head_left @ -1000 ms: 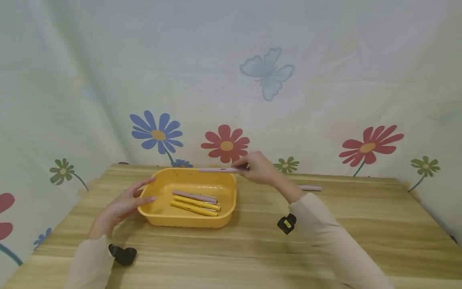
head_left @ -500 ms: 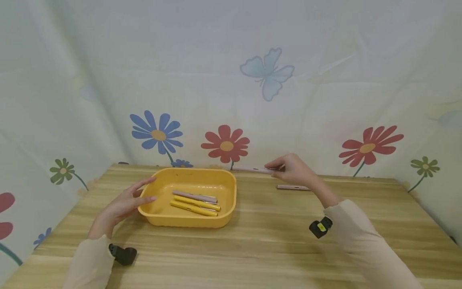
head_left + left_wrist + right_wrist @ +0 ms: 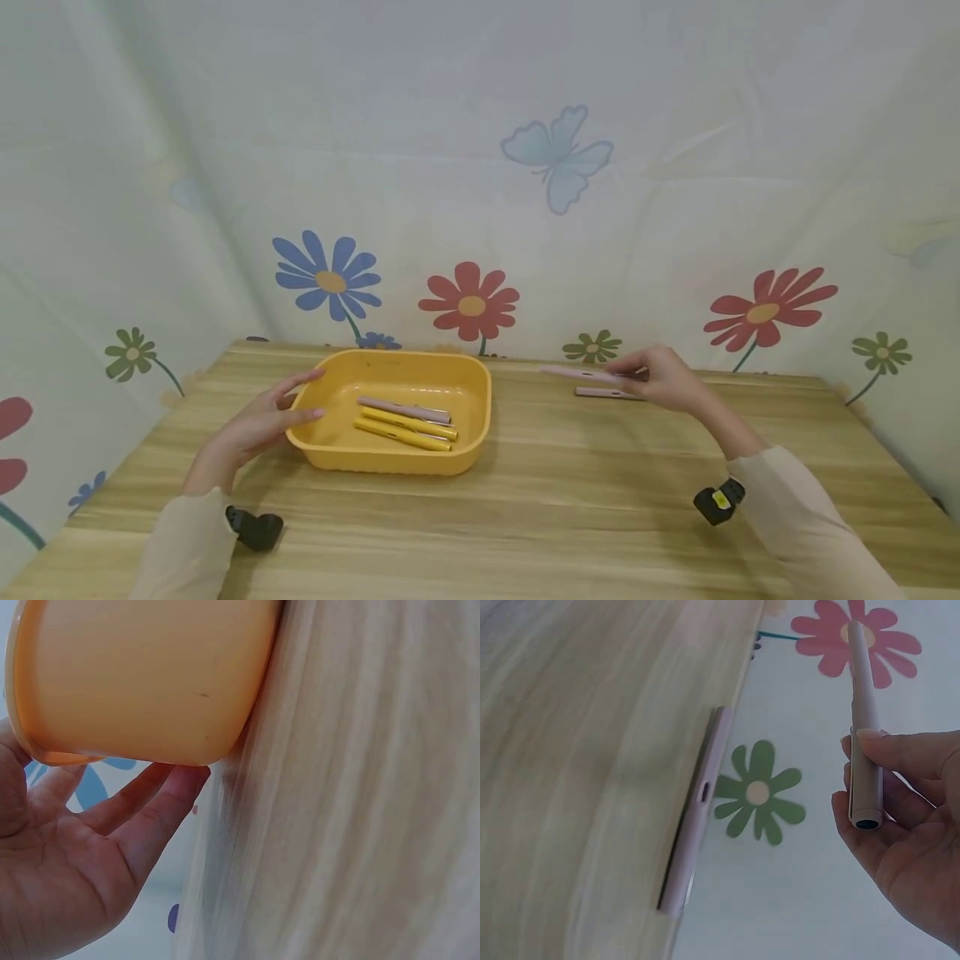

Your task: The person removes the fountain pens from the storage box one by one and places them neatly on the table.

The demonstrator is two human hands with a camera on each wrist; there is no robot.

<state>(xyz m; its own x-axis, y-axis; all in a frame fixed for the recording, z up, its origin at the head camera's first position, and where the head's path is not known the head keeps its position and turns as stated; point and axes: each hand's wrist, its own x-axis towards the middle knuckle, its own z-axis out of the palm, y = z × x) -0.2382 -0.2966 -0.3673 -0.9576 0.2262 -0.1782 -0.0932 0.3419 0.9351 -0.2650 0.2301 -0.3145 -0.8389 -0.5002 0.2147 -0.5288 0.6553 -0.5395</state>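
My left hand (image 3: 251,425) holds the left end of a yellow plastic tub (image 3: 390,461), thumb over the rim. In the left wrist view its fingers (image 3: 154,814) lie against the tub's outer wall. Inside the tub rest a pale pink pen (image 3: 405,409) and two yellow pens (image 3: 408,422), side by side. Toward the back right, my right hand (image 3: 663,379) pinches another pale pink pen (image 3: 864,720) by its capped end, between thumb and fingers. A matching pink pen (image 3: 695,817) lies on the table just below it; in the head view the hand covers its right end.
The wood-grain table (image 3: 540,517) reaches back to a pale curtain (image 3: 420,125) printed with flowers and a butterfly. Small black cameras (image 3: 257,531) are strapped at both wrists.
My right hand has moved right and slightly down with its pink pen, from beside the tub's rim to over the pen on the table. The left hand and tub have stayed put.
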